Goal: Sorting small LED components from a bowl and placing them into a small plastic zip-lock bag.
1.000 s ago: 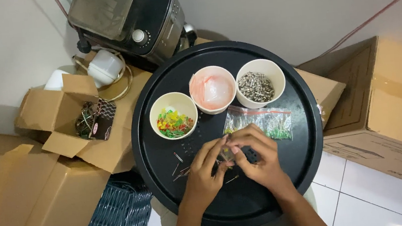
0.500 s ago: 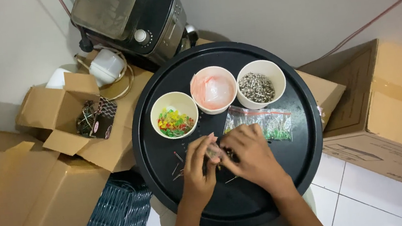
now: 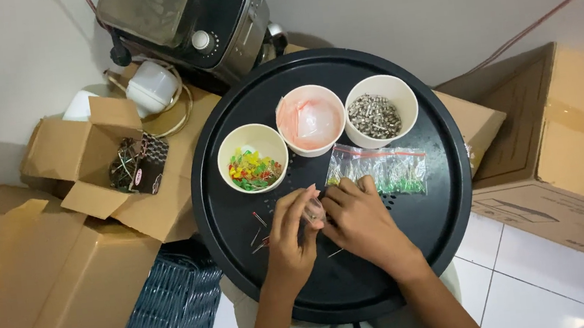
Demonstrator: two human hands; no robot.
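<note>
Cup (image 3: 253,140) of coloured LEDs (image 3: 253,172), hands (image 3: 326,214) close

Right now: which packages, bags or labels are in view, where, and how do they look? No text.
Clear zip bag: flat on the black tray, beside the right hand; red seal strip, green bits inside.
Small open carton: left of the tray; brown, flaps up, wiry parts inside.
Large carton: right of the tray; brown, closed.
Flat cartons: lower left; brown.
</note>
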